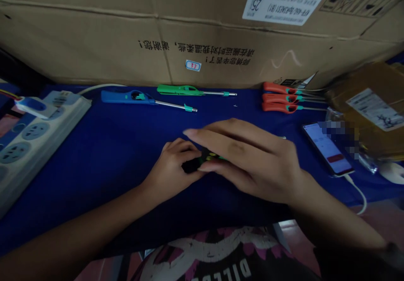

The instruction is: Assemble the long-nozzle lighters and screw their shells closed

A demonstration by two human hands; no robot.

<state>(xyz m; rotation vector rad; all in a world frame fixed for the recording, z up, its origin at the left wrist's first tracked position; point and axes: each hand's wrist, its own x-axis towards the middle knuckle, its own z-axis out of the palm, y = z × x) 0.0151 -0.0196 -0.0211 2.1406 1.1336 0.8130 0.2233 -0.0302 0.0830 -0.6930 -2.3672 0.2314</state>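
Observation:
My left hand (176, 163) is closed around the left end of a black stick lighter (205, 155), low over the blue table. My right hand (252, 159) arches over the same lighter from the right, its thumb against the near side and its fingers along the far side. Yellow marks and a bit of green show between the hands; the rest of the body is covered. A small metal tip (283, 137) peeks out beyond my right knuckles. Farther back lie a blue stick lighter (121, 97) and a green stick lighter (179, 90), both with metal stems pointing right.
Three orange lighters (279, 98) lie stacked side by side at the back right. A large cardboard box (126, 33) walls off the rear. A power strip (41, 133) stands left; a phone (326, 146) on a white cable and a brown wrapped parcel (369, 100) lie right.

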